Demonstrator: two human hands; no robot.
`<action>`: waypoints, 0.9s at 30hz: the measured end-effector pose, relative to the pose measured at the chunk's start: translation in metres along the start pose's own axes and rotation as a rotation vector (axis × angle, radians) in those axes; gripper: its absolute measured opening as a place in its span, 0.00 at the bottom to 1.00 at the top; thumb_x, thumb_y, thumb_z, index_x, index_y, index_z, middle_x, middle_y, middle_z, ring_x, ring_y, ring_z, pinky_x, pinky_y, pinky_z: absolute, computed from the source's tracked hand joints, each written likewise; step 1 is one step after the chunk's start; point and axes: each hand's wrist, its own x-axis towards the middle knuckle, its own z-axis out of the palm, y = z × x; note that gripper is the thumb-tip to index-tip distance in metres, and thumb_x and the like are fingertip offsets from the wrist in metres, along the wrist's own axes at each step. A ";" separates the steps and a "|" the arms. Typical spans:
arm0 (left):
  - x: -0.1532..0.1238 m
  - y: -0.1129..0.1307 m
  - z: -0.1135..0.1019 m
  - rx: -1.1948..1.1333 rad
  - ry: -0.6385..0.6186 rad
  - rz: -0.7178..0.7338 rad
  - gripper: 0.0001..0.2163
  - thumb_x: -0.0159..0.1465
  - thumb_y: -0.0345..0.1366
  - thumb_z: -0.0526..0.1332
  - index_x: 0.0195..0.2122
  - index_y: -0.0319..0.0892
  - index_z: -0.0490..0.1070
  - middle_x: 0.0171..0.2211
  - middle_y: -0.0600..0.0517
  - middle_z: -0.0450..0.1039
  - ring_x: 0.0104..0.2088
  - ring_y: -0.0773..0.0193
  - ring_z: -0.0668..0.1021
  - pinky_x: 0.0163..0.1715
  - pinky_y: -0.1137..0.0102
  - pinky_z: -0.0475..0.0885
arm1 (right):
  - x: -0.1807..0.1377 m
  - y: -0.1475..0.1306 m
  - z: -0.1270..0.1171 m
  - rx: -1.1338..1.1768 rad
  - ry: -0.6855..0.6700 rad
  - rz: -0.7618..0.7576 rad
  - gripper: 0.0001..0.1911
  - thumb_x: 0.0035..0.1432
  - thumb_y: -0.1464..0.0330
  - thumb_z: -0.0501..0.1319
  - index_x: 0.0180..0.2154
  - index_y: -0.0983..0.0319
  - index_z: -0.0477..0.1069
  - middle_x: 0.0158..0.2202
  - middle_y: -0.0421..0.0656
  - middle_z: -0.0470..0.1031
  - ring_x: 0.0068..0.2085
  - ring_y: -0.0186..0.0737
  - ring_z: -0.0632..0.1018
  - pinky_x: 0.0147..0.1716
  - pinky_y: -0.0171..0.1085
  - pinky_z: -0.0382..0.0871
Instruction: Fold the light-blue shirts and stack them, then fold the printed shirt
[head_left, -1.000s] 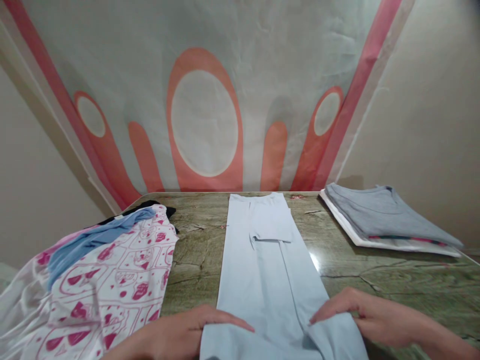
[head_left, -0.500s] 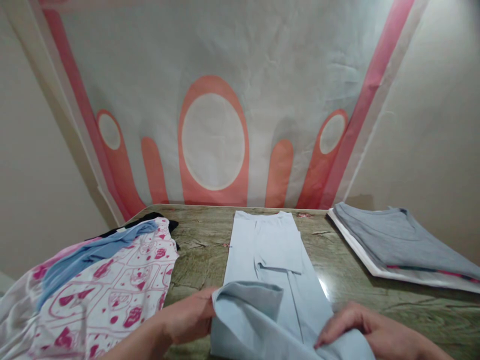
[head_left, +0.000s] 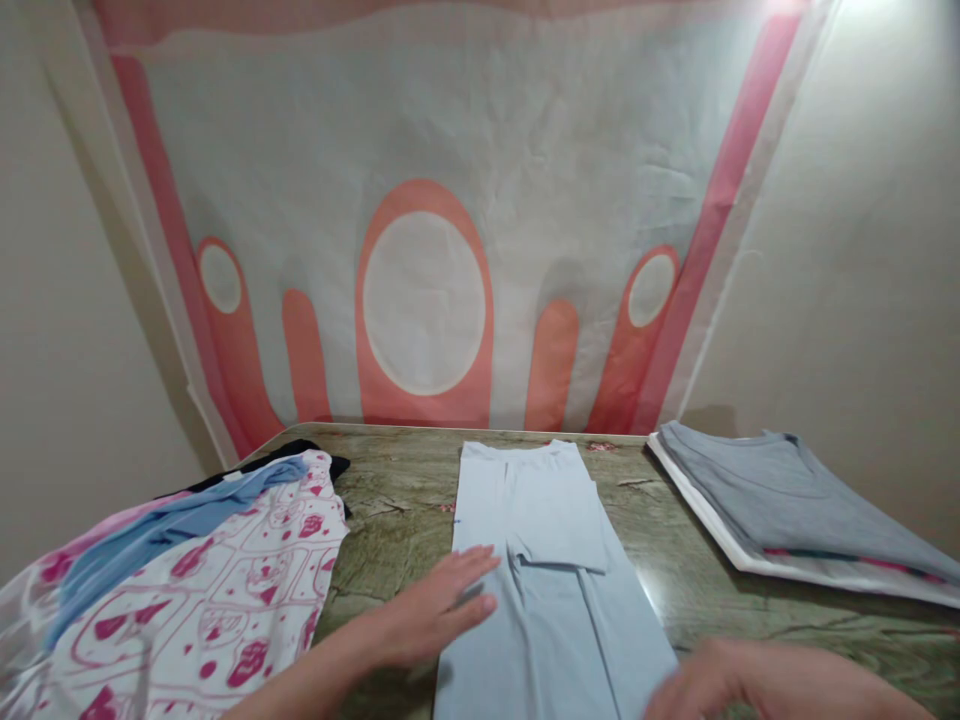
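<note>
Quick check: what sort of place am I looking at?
Likely an indoor room, perhaps in a home: a printed sheet hangs behind a wood-patterned table, where a light-blue garment lies between loose clothes at left and folded garments at right.

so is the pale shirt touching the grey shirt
Apart: the head view shows a strip of table between the pale shirt and the grey shirt.

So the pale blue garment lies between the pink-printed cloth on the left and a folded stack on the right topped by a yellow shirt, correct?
Not quite: in the head view, the top shirt of the folded stack is grey, not yellow. The pale blue garment does lie between it and the pink-printed cloth.
</note>
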 end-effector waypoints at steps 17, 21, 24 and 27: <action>0.151 -0.075 0.005 0.625 0.319 -0.146 0.34 0.62 0.59 0.36 0.62 0.41 0.48 0.64 0.44 0.43 0.63 0.52 0.47 0.58 0.57 0.42 | 0.108 0.163 -0.046 -0.718 0.412 0.436 0.32 0.61 0.50 0.38 0.62 0.55 0.47 0.64 0.44 0.47 0.63 0.45 0.51 0.59 0.51 0.39; 0.163 -0.077 0.010 0.626 0.370 -0.210 0.36 0.61 0.60 0.35 0.62 0.40 0.48 0.63 0.43 0.43 0.62 0.50 0.47 0.58 0.56 0.42 | 0.118 0.171 -0.066 -0.829 0.450 0.450 0.31 0.60 0.50 0.41 0.60 0.58 0.53 0.62 0.45 0.52 0.62 0.48 0.52 0.59 0.52 0.35; 0.166 -0.079 0.015 0.626 0.403 -0.262 0.36 0.61 0.60 0.35 0.62 0.39 0.47 0.63 0.42 0.43 0.62 0.48 0.47 0.58 0.55 0.42 | 0.123 0.162 -0.066 -0.895 0.523 0.492 0.28 0.61 0.55 0.45 0.57 0.63 0.58 0.62 0.48 0.54 0.62 0.51 0.50 0.59 0.54 0.33; 0.166 -0.083 0.017 0.627 0.436 -0.295 0.36 0.61 0.60 0.35 0.62 0.39 0.48 0.63 0.43 0.43 0.62 0.48 0.46 0.58 0.55 0.42 | 0.126 0.136 -0.048 -0.798 0.563 0.548 0.26 0.60 0.61 0.47 0.56 0.68 0.58 0.61 0.54 0.54 0.62 0.53 0.51 0.58 0.54 0.40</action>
